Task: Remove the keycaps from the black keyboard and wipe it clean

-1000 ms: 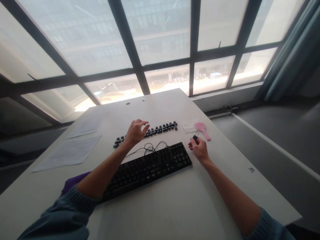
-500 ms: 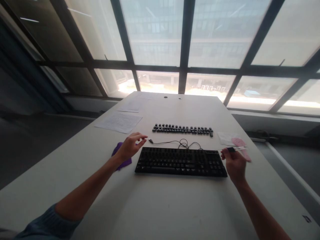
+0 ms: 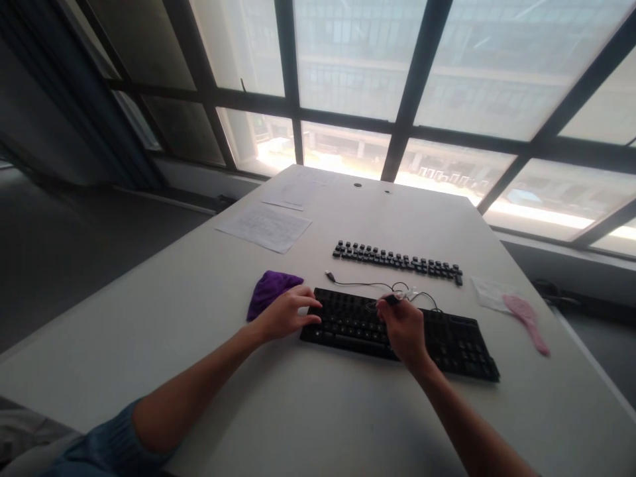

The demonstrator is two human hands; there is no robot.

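Note:
A black keyboard (image 3: pixel 348 341) lies slightly slanted on the white table. My left hand (image 3: pixel 288 313) is at its left end, thumb and fingers apart, the fingertips over or touching the edge keys. Above the middle of the keyboard, my right hand (image 3: pixel 405 331) is closed on a small keycap puller (image 3: pixel 392 299) with a dark body, a clear part and thin wire loops. Whether the wires touch a key cannot be made out. Behind the keyboard, loose black keycaps (image 3: pixel 397 258) stand in rows. The keyboard's cable (image 3: pixel 362 284) curls between them, its USB plug at the left end.
A purple cloth (image 3: pixel 271 289) lies beside my left hand. At the right are a pink hairbrush (image 3: pixel 527 318) and a clear plastic bag (image 3: pixel 489 291). Printed sheets of paper (image 3: pixel 265 226) lie at the back left. Large windows (image 3: pixel 358 59) stand beyond the table (image 3: pixel 298 411).
My right hand has moved left with the keycap puller, from the keyboard's right end to over its middle. My left hand has come down to the keyboard's left end. The view has turned and tilted.

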